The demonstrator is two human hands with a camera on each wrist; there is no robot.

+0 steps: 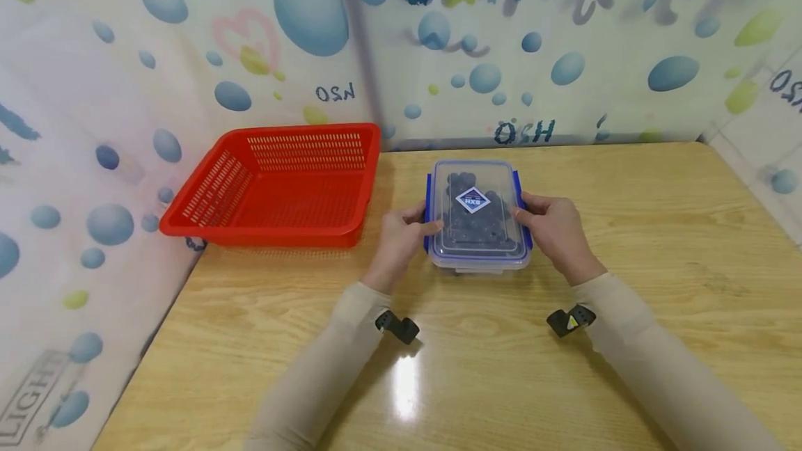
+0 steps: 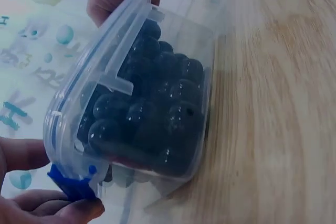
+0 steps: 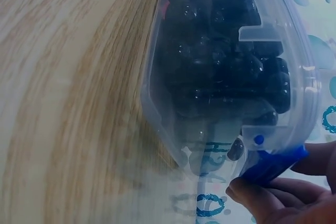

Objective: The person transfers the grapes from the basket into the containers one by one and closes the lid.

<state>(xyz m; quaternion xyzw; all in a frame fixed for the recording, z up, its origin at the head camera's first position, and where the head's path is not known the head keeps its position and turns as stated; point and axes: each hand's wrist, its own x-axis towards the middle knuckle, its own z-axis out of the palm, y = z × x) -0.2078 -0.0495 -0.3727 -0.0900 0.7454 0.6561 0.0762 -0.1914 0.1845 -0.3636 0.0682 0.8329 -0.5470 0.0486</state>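
Note:
A clear plastic food container [image 1: 481, 256] with a blue-edged lid sits on the table before me, holding many dark round fruits [image 2: 184, 116] that look like grapes. A blue diamond label [image 1: 473, 200] is on its lid. My left hand [image 1: 399, 239] grips the left side, thumb on the lid's edge and fingers at a blue side latch [image 2: 73, 184]. On the opposite side my right hand [image 1: 556, 230] pinches the other blue latch [image 3: 273, 163] between thumb and fingers. The lid lies on the box. The far side of the container is hidden in both wrist views.
To the left, a red plastic basket [image 1: 288, 234] with slotted walls stands near the table's back left edge. The wooden table [image 1: 476, 367] ends at a wall covering [image 1: 401, 68] printed with blue bubbles and letters. Each sleeve carries a small black wrist camera [image 1: 401, 327].

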